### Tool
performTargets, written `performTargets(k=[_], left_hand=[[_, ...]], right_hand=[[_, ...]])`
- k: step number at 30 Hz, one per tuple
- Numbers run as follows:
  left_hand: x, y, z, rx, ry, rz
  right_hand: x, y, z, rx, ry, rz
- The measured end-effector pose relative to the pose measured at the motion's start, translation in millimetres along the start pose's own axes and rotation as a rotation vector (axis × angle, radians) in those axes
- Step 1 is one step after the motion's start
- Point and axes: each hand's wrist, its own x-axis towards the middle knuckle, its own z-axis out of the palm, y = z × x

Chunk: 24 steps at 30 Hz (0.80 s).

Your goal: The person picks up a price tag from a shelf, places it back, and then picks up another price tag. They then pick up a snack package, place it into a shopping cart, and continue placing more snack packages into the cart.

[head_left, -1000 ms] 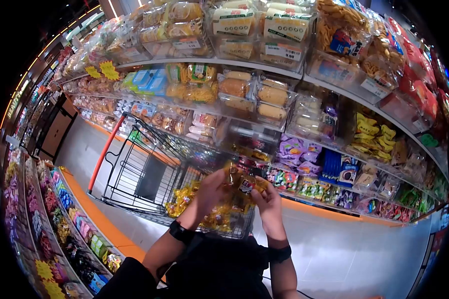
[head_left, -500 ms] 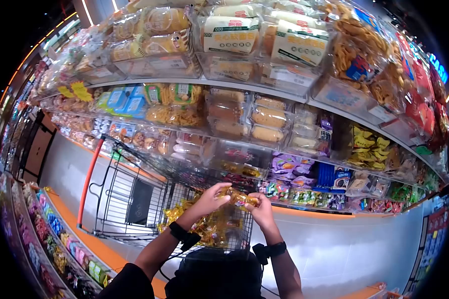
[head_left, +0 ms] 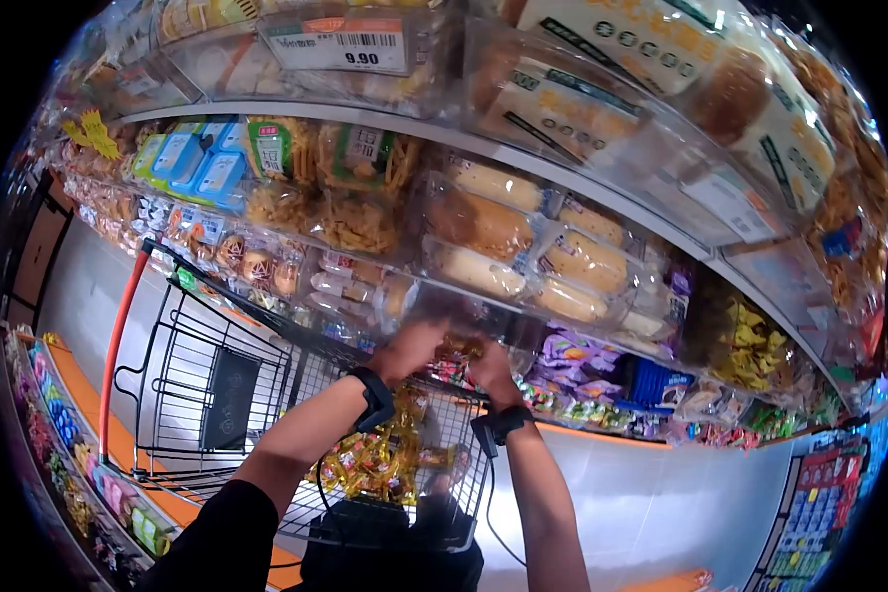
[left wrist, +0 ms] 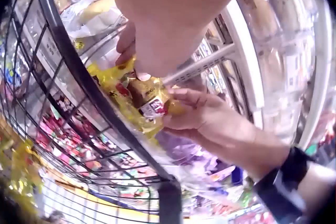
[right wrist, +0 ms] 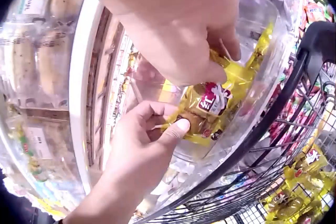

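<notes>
Both hands are together at the lower shelf, just past the shopping cart's rim. My left hand (head_left: 419, 345) pinches a yellow clear-wrapped snack packet (right wrist: 202, 106), thumb pressed on its near end in the right wrist view. My right hand (head_left: 490, 367) grips the yellow wrapper from the other side; in the left wrist view its fingertips lie at the packet's end. Red and white print shows on the wrapper. Under the hands is a clear plastic bin (right wrist: 257, 3). Similar yellow packets (head_left: 370, 464) lie in the cart.
The black wire cart (head_left: 296, 395), with its red handle (head_left: 123, 345) at left, stands against the shelf. Wrapped bread rolls (head_left: 479, 227) sit above the hands, purple packets (head_left: 582, 357) to their right. A shelf edge (head_left: 602, 187) juts out overhead.
The hands have moved from above the cart forward to the shelf bin, carrying the yellow packet. The head view has come closer to the shelves.
</notes>
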Motion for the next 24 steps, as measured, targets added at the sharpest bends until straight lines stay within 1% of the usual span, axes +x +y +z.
performTargets(k=[2,3,6,7,9,10,11,12,13,14,16,17,18,19,20,21,22,23,24], left_hand=[[6,-5,13,0.314,-0.014,0.091],[8,-13,16,0.340,-0.143,0.077],[21,-20,21,0.349,-0.385,-0.113],[17,-36,39,0.284,-0.275,-0.072],[10,-53,54,0.309,-0.143,0.132],[7,-60,58,0.327,-0.078,0.236],[8,-55,57,0.355,-0.148,0.139],[7,-49,48,0.333,-0.139,0.131],[6,-39,38,0.307,-0.132,0.127],[7,-31,32,0.277,-0.123,0.124],[11,-23,25,0.316,-0.058,0.172],[12,-19,19,0.302,-0.048,0.188],[11,-20,21,0.345,-0.089,0.172],[10,-21,24,0.389,-0.130,0.158],[12,-24,30,0.501,-0.211,0.126],[12,-24,36,0.491,-0.148,0.093],[13,-25,37,0.499,-0.161,0.075],[14,-26,38,0.508,-0.178,0.056],[14,-28,40,0.519,-0.194,0.037]], right_hand=[[11,4,10,-0.044,-0.139,0.041],[16,8,15,-0.045,-0.176,0.048],[25,22,23,0.012,-0.271,0.010],[27,33,29,0.074,-0.311,0.000],[33,59,43,0.208,-0.386,-0.020],[38,57,41,0.184,-0.457,0.046],[43,43,28,0.157,-0.528,0.112],[46,29,18,0.126,-0.595,0.176],[47,19,13,0.136,-0.599,0.155],[48,23,17,0.054,-0.586,0.123],[49,34,28,-0.104,-0.568,0.061],[53,39,29,-0.054,-0.661,-0.136],[54,24,22,0.079,-0.790,-0.033],[54,38,33,0.256,-0.768,0.033],[53,52,40,0.424,-0.729,0.099],[54,64,45,0.536,-0.703,0.105],[55,72,50,0.650,-0.672,0.107],[55,77,50,0.691,-0.704,0.067],[50,38,23,0.420,-0.708,0.146]])
